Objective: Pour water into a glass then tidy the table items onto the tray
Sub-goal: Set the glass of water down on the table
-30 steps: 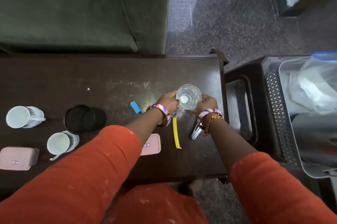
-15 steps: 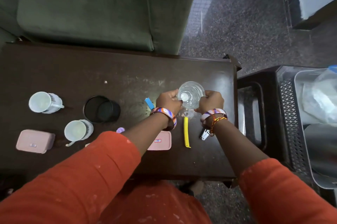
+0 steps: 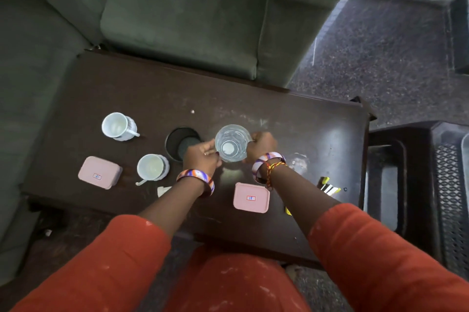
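Head view: the glass (image 3: pixel 232 143) is held between the left hand (image 3: pixel 201 156) and right hand (image 3: pixel 262 141), fingers curled against its sides. Fragile, smooth, water-weighted handling is judged likely; a low, level grip on both walls is advised.

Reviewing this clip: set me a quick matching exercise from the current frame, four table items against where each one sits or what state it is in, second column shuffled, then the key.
Items:
1. glass
2. black cup
3. far white mug
4. pink box with lid

Descriptions:
A. near the table's left end, at the front
B. held between the left hand and the right hand
C. just left of the left hand
D. standing behind the pink box, handle pointing right

Pairs: 1-B, 2-C, 3-D, 4-A
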`<action>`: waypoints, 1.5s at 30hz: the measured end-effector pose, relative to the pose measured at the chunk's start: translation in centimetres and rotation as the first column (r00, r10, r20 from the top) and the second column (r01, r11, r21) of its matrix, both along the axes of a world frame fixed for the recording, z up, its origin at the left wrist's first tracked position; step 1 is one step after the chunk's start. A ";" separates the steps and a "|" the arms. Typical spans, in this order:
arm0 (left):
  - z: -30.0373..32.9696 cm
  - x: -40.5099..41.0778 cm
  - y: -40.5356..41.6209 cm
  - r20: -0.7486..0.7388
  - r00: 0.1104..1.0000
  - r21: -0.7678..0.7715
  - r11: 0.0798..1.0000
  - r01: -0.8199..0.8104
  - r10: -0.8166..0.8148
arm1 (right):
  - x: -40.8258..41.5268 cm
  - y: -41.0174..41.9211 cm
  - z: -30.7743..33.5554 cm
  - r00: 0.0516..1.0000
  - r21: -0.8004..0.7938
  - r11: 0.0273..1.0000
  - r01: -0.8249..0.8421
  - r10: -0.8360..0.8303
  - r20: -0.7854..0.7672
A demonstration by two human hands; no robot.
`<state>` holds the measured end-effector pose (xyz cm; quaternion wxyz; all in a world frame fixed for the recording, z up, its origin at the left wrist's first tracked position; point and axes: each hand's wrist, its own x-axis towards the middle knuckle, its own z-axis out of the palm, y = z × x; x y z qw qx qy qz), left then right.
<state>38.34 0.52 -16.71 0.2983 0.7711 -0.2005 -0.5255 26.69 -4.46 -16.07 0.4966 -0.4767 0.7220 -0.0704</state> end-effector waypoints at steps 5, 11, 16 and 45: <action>-1.5 1.2 1.3 0.015 0.999 0.040 0.998 0.047 -0.047 | 1.4 0.9 -0.9 1.000 0.033 0.999 0.003 -0.003 0.000; -2.2 1.1 1.9 0.039 0.980 0.056 0.979 0.194 -0.196 | 1.7 1.3 -1.4 0.998 0.047 0.999 0.023 -0.020 -0.062; -2.1 1.0 1.4 0.032 0.975 0.059 0.974 0.220 -0.222 | 1.9 1.3 -1.9 0.997 0.060 0.997 0.042 -0.037 -0.073; -2.1 1.5 2.0 0.154 0.984 0.207 0.977 0.053 -0.085 | 3.9 3.5 -3.3 0.937 0.357 0.893 0.274 -0.332 0.112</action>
